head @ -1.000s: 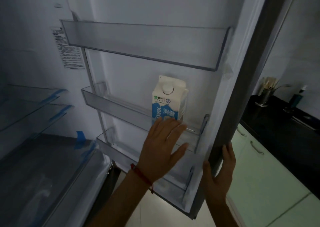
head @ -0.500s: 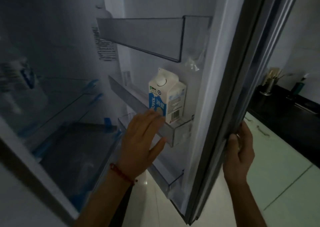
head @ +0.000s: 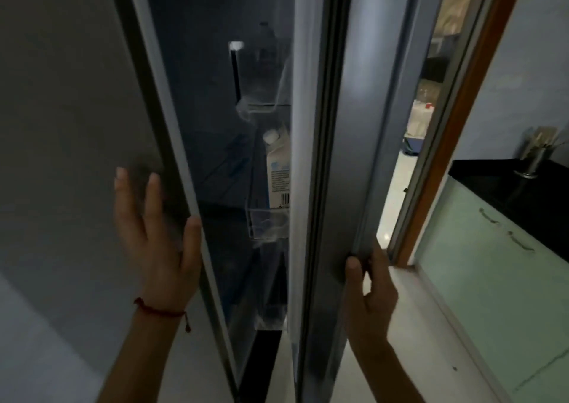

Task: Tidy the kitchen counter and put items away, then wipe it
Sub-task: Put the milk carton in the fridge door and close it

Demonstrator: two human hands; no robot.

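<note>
The grey door [head: 348, 156] stands nearly closed. The right hand [head: 368, 301] grips its smooth outer edge, fingers curled. The left hand [head: 154, 236] lies flat, fingers spread, against the fridge [head: 77, 125] side. A rectangular carton [head: 277, 172] stands in the clear door shelf [head: 264, 224].

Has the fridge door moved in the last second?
Yes. The door has swung most of the way shut toward the fridge body; only a narrow gap is left, with the carton showing through it.
</note>
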